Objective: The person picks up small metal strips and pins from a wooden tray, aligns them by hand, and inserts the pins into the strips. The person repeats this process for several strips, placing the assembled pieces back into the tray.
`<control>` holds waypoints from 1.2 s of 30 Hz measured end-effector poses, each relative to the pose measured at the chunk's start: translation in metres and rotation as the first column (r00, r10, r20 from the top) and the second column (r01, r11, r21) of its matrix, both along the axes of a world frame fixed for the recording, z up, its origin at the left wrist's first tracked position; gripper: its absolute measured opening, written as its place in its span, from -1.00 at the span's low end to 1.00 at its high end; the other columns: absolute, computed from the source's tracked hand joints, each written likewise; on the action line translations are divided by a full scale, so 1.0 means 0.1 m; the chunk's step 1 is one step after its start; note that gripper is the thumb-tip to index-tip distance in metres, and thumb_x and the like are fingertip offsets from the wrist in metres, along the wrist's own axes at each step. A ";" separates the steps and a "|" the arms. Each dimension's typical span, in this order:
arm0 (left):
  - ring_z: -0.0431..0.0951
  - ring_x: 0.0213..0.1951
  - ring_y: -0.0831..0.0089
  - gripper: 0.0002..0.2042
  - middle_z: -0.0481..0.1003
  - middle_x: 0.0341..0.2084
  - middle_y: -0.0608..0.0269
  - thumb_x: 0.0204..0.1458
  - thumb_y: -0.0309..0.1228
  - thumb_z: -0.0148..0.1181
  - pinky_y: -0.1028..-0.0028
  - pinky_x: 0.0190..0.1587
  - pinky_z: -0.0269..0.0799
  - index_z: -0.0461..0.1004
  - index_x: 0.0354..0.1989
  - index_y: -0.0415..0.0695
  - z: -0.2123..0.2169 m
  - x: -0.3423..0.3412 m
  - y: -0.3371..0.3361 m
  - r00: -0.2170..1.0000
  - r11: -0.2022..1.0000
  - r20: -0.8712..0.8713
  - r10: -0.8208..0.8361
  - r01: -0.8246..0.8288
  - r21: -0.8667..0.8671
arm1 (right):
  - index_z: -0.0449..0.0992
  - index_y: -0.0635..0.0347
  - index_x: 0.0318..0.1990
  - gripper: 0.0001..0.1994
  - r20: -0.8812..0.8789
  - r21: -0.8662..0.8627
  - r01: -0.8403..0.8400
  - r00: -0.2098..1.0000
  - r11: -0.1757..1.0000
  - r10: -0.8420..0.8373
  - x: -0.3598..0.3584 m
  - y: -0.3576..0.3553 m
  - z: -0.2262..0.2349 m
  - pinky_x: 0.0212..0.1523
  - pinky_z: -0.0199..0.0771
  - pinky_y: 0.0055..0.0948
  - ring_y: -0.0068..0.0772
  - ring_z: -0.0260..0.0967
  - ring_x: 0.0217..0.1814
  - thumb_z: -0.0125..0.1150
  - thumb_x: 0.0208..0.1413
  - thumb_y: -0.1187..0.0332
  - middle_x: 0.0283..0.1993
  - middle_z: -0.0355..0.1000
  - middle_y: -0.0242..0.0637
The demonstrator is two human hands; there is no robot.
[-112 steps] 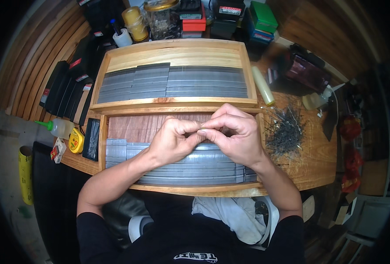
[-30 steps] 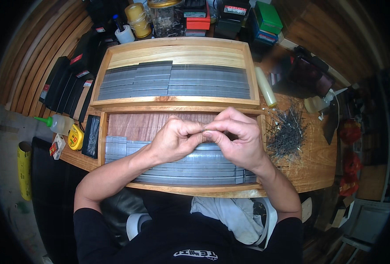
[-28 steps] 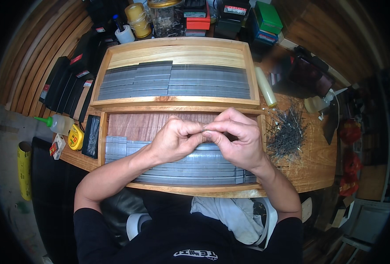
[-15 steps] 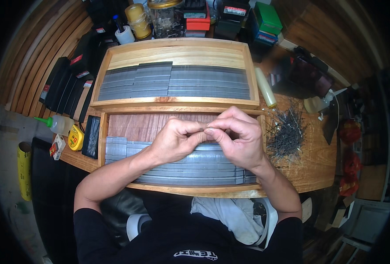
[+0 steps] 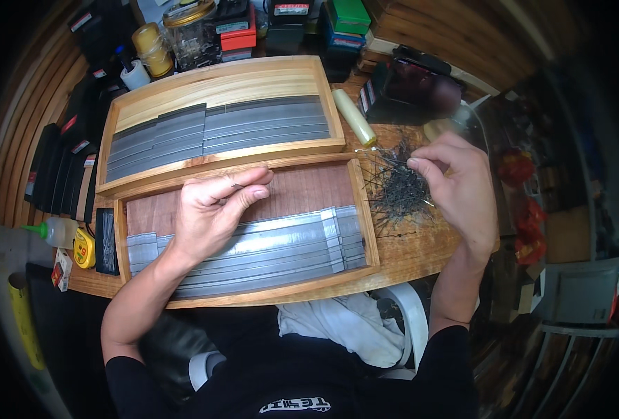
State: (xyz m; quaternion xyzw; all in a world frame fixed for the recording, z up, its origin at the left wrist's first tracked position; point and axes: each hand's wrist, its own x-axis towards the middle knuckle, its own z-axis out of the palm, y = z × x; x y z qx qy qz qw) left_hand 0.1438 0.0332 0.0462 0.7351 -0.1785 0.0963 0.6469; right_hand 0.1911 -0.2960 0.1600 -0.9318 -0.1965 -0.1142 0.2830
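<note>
Currently | dark wire pile (image 5: pixel 398 190) | just left of right hand (image 5: pixel 457 183)

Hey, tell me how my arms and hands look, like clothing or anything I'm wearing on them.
Your left hand and right hand show no gloves, rings or watch. The forearms are bare below the short sleeves of a black shirt with a white print.

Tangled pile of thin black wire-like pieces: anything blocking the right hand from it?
Nothing visible. The bare right hand is at the upper right edge of the tangled black pile; whether they touch can't be told. The nearer light-brown wooden tray lies on the pile's left, not between them.
</note>
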 end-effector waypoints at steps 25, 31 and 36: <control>0.37 -0.52 0.76 -0.90 0.45 -0.70 0.19 0.23 -0.51 0.32 0.50 -0.51 0.38 0.71 -0.21 -0.27 -0.20 -0.02 0.00 0.981 0.988 -0.190 -0.040 0.068 0.139 | 0.74 0.30 -0.19 -0.85 -0.042 0.645 -0.432 0.804 0.630 0.594 0.03 1.30 -1.01 -0.34 0.49 -0.49 -0.48 0.52 -0.30 0.47 0.06 0.59 -0.31 0.55 -0.28; 0.38 -0.52 0.76 -0.88 0.48 -0.68 0.21 0.23 -0.52 0.29 0.53 -0.51 0.37 0.71 -0.16 -0.25 -0.12 0.00 0.04 0.983 0.958 -0.167 -0.077 0.119 0.261 | 0.74 0.27 -0.19 -0.85 -0.066 0.661 -0.400 0.812 0.635 0.579 -0.01 1.30 -1.03 -0.34 0.45 -0.51 -0.54 0.47 -0.31 0.49 0.05 0.58 -0.29 0.51 -0.34; 0.54 -0.44 0.68 -0.84 0.64 -0.51 0.14 0.22 -0.54 0.28 0.55 -0.41 0.46 0.70 -0.07 -0.25 -0.13 -0.02 0.03 0.978 0.974 -0.193 -0.078 0.116 0.194 | 0.75 0.27 -0.19 -0.85 -0.067 0.672 -0.403 0.803 0.622 0.592 0.01 1.30 -1.04 -0.31 0.45 -0.54 -0.55 0.45 -0.30 0.49 0.05 0.58 -0.29 0.50 -0.35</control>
